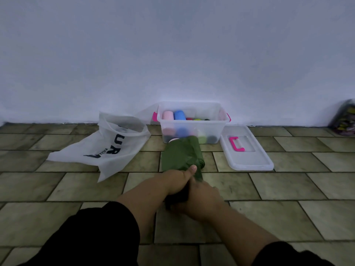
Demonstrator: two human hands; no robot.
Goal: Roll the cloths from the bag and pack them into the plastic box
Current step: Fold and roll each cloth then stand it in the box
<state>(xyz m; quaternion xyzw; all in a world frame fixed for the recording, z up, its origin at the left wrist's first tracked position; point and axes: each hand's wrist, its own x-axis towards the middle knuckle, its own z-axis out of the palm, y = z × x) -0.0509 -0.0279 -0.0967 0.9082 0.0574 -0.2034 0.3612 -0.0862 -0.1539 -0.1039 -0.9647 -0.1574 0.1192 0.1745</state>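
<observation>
Centre of frame, low: left hand (178, 181) and right hand (203, 196) are pressed together, both with fingers curled round the near end of a green cloth (182, 154); the left thumb is laid forward on top of the fabric. The part bunched between the hands is in shadow and slightly blurred, so how far it is rolled cannot be told. The rest of the green cloth is spread flat on the tiled floor (76, 189), its far end reaching the front wall of the plastic box (192, 122), which is set against the pale wall (172, 54) above centre. Rolled cloths (179, 115) are seen packed inside, pink and blue ones uppermost at the left. The clear lid (249, 160), with a pink handle (236, 144), is laid flat just right of the box. The white bag (107, 144) is slumped open at centre left.
</observation>
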